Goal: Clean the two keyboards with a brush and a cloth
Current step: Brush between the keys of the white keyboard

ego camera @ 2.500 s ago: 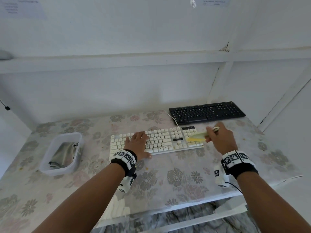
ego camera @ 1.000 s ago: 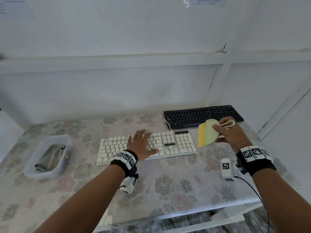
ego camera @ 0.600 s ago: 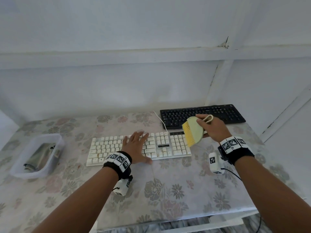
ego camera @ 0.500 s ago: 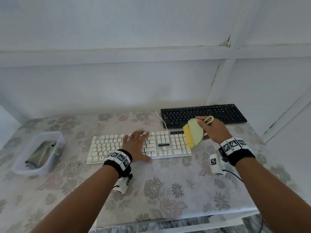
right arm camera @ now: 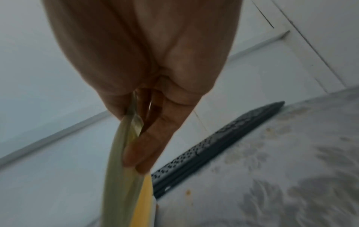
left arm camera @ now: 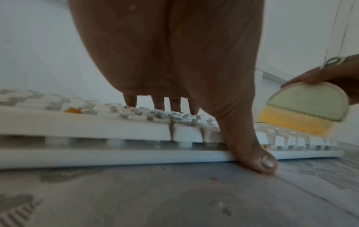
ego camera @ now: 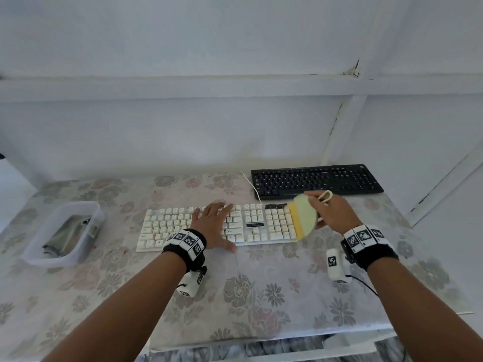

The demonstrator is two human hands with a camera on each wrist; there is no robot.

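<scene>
A white keyboard (ego camera: 183, 226) lies across the middle of the flowered table (ego camera: 261, 296). My left hand (ego camera: 214, 226) rests flat on its keys with straight fingers (left arm camera: 174, 106), and the thumb (left arm camera: 252, 150) lies on the tablecloth at the front edge. My right hand (ego camera: 332, 212) grips a pale green brush (ego camera: 304, 218) with yellow bristles (left arm camera: 287, 121). The bristles sit on the number pad at the white keyboard's right end. A black keyboard (ego camera: 316, 180) lies behind, at the back right (right arm camera: 223, 144).
A clear plastic tub (ego camera: 65, 231) with a grey cloth (ego camera: 68, 235) inside stands at the table's left. A white cable (ego camera: 251, 186) runs from the white keyboard past the black one. A white wall (ego camera: 183, 139) closes the back. Crumbs (left arm camera: 213, 178) lie by the thumb.
The right hand raised the brush off the white keyboard's right end, swung it up near the black keyboard, then lowered it onto the number pad again. The left hand stayed on the keys.
</scene>
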